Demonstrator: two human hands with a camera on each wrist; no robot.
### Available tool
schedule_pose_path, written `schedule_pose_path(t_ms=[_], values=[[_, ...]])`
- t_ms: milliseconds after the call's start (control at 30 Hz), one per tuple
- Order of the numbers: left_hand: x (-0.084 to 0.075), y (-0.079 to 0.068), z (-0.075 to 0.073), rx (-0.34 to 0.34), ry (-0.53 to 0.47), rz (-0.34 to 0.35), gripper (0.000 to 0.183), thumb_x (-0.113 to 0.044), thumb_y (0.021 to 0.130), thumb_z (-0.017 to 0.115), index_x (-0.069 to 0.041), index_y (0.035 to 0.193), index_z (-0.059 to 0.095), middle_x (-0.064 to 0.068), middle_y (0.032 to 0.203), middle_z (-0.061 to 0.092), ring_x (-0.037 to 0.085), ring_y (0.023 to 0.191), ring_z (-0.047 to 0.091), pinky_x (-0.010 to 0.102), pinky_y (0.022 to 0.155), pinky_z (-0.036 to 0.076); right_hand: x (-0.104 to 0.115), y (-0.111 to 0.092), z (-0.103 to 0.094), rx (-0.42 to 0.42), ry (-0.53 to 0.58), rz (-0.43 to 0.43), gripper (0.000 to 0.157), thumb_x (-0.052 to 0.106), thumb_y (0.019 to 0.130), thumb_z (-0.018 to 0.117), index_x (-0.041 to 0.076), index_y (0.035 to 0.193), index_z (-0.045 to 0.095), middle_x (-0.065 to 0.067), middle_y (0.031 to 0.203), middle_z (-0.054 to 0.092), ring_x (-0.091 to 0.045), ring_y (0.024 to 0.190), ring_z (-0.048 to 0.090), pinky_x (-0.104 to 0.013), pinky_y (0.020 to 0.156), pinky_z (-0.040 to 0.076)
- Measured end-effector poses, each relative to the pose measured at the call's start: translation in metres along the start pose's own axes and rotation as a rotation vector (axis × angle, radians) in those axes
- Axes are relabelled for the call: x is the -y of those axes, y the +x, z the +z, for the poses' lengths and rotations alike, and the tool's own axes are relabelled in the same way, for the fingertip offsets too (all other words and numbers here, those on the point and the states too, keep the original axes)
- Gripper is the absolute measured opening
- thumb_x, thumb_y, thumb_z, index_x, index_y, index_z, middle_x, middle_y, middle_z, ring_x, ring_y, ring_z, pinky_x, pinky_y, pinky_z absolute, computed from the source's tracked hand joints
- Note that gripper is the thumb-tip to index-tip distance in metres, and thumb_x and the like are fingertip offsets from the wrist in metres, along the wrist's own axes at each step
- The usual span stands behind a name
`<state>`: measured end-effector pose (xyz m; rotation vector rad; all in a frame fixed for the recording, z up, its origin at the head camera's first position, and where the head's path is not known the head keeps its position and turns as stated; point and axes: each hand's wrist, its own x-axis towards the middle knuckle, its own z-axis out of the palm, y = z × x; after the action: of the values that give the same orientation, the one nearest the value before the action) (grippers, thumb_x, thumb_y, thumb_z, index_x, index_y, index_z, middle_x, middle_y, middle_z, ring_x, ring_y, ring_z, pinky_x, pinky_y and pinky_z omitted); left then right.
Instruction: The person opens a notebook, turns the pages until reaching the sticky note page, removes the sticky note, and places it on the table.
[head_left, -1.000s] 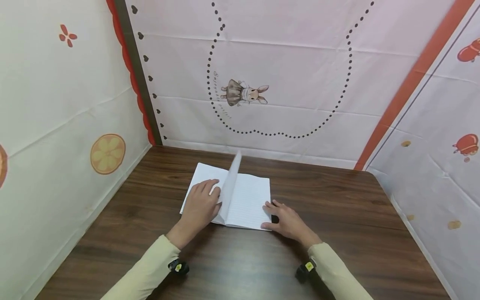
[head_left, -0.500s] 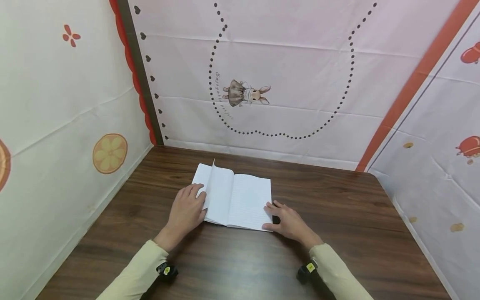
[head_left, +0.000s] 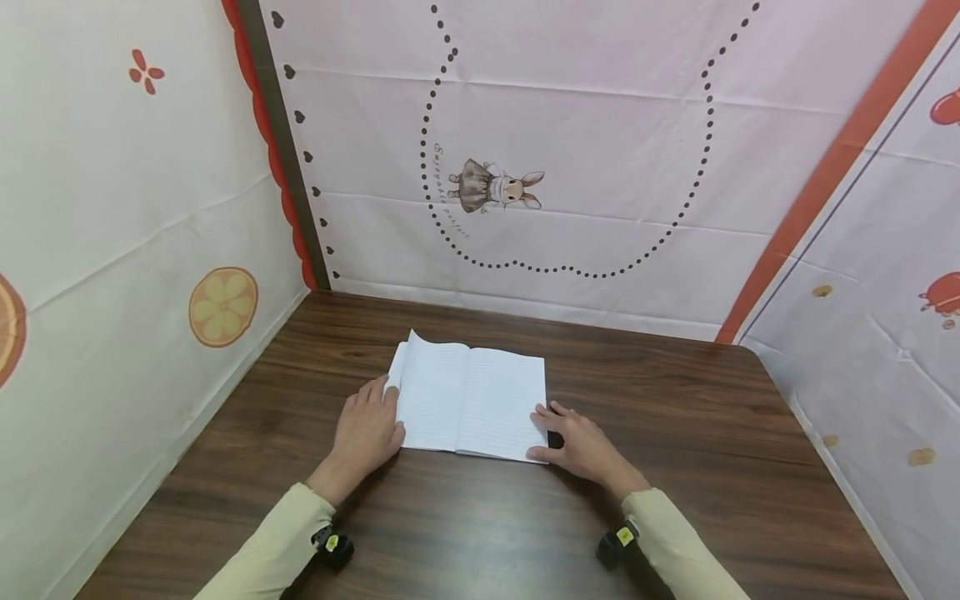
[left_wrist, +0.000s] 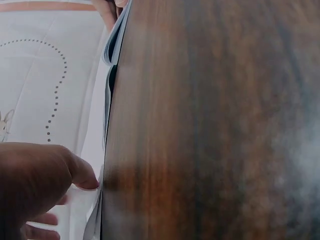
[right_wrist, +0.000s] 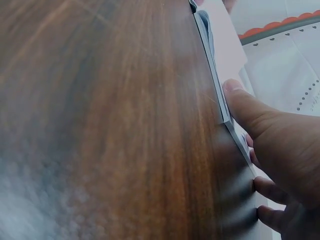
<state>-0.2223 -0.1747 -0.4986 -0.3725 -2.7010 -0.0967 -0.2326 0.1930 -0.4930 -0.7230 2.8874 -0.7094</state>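
Note:
An open notebook (head_left: 504,400) with white ruled pages lies on the wooden table in the head view. Its left page (head_left: 435,396) lies mostly flat, with its far left corner curling up. My left hand (head_left: 363,432) rests at the left edge, thumb on the page and fingers relaxed along the side. At the right edge rests my right hand (head_left: 581,443), its fingers spread and touching the page margin. The left wrist view shows the left thumb (left_wrist: 84,175) on the near left corner. In the right wrist view, the right thumb (right_wrist: 240,97) lies on the page near the thick page block (right_wrist: 212,65).
The dark brown table (head_left: 480,525) runs up to a printed cloth wall (head_left: 600,167) behind. Cloth walls also stand at the left (head_left: 112,208) and right (head_left: 877,333). A black wrist camera (head_left: 333,547) is strapped to the left sleeve, another camera (head_left: 617,543) to the right.
A raised page has swung from upright over to the left and come down on the left side. My left hand has moved left with it to the edge. The right hand stays put.

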Motion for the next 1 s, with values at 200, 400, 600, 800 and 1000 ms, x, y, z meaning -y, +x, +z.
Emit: schedule_pose_path(t_ms=[200,400,600,800,1000], values=[[0.0,0.0,-0.002,0.054,-0.042,-0.028,0.067,-0.018,0.084,0.073,-0.005,0.147,0.053,0.03,0.151,0.045,0.047,0.131,0.051,0.059,0.094,0.051,-0.002,-0.001,0.0,0.001,0.005,0.001,0.076,0.055,0.086,0.075,0.014,0.147,0.057,-0.004,0.155,0.05,-0.035,0.149,0.036,-0.066,0.114,0.033],[0.0,-0.003,-0.003,0.284,-0.081,0.035,0.045,-0.016,0.101,0.059,-0.013,0.145,0.058,0.026,0.154,0.045,0.05,0.142,0.041,0.067,0.105,0.042,-0.007,-0.002,-0.001,0.04,-0.032,-0.032,0.078,0.06,0.089,0.071,0.017,0.151,0.053,-0.003,0.158,0.046,-0.034,0.151,0.034,-0.067,0.114,0.033],[0.005,-0.007,-0.005,0.391,-0.163,0.036,0.045,-0.021,0.106,0.052,-0.01,0.15,0.052,0.026,0.156,0.042,0.052,0.145,0.034,0.071,0.11,0.034,-0.012,-0.004,-0.005,0.074,-0.026,-0.086,0.075,0.058,0.092,0.069,0.018,0.152,0.051,-0.004,0.16,0.043,-0.034,0.152,0.031,-0.067,0.115,0.031],[0.015,-0.011,-0.004,0.391,-0.265,0.079,0.053,-0.031,0.106,0.054,-0.003,0.151,0.048,0.031,0.157,0.037,0.054,0.145,0.032,0.069,0.112,0.033,-0.014,-0.004,-0.005,0.068,-0.004,-0.106,0.071,0.055,0.094,0.067,0.015,0.15,0.053,-0.006,0.159,0.045,-0.036,0.152,0.031,-0.068,0.114,0.031],[0.018,-0.014,-0.004,0.378,-0.315,0.078,0.057,-0.031,0.106,0.055,0.001,0.151,0.046,0.032,0.157,0.035,0.054,0.145,0.031,0.068,0.113,0.032,-0.013,-0.003,-0.004,0.051,-0.012,-0.094,0.069,0.054,0.093,0.068,0.015,0.149,0.055,-0.006,0.158,0.045,-0.036,0.151,0.032,-0.067,0.115,0.031]])
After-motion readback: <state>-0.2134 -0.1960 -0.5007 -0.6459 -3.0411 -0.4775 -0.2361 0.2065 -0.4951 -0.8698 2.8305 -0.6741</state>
